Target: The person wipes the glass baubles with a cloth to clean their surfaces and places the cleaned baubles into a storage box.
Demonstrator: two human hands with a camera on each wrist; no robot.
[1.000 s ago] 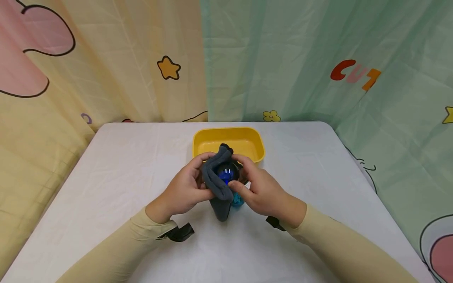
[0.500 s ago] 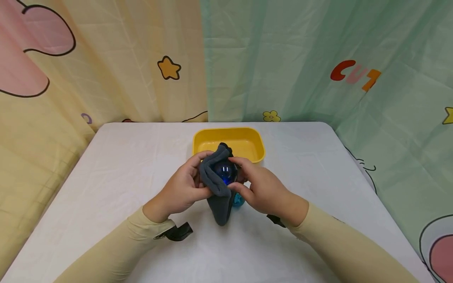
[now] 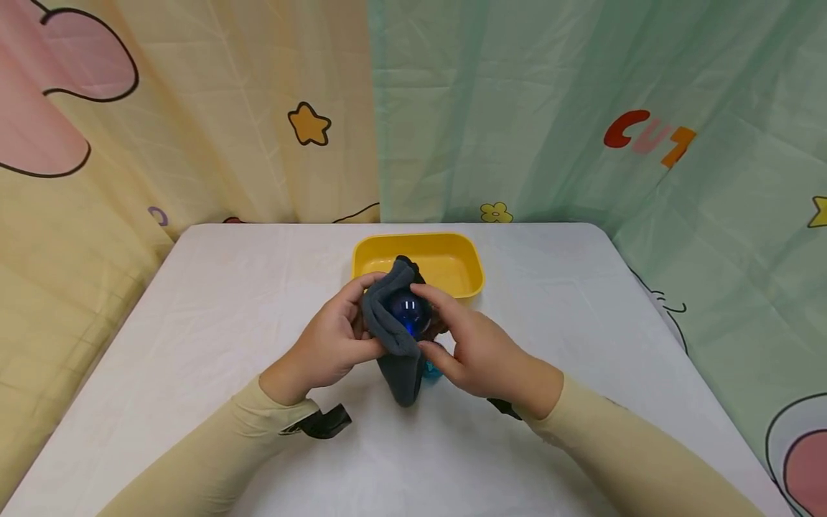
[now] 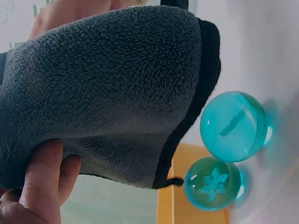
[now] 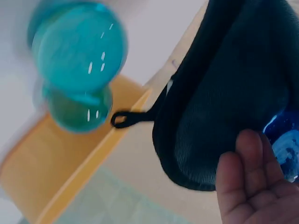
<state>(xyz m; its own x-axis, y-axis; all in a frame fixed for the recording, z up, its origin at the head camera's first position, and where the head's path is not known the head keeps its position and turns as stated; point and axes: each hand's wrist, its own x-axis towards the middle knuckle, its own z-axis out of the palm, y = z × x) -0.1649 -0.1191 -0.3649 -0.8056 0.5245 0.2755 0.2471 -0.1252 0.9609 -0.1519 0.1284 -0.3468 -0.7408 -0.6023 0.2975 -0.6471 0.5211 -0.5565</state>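
Observation:
A dark blue see-through ball (image 3: pixel 408 311) sits in the fold of a grey towel (image 3: pixel 402 377) with black edging, held above the table. My left hand (image 3: pixel 326 350) grips the towel from the left, thumb in front. From the right, my right hand (image 3: pixel 494 353) holds the ball between its thumb and fingers, against the cloth. In the right wrist view the ball (image 5: pixel 287 148) shows a pale pattern, partly behind the fingers. A turquoise ball (image 4: pixel 233 126) and a second one with a snowflake mark (image 4: pixel 214 183) lie on the table; in the head view they are mostly hidden.
Behind the hands stands a yellow tray (image 3: pixel 446 267) on the white-covered table (image 3: pixel 245 287). Printed curtains (image 3: pixel 491 108) hang around the far side and flanks. The towel's small black loop (image 5: pixel 126 119) hangs toward the turquoise balls.
The ball and towel have shifted slightly left and up in both hands. My right thumb has moved down a little, off the ball's front toward the towel's lower edge.

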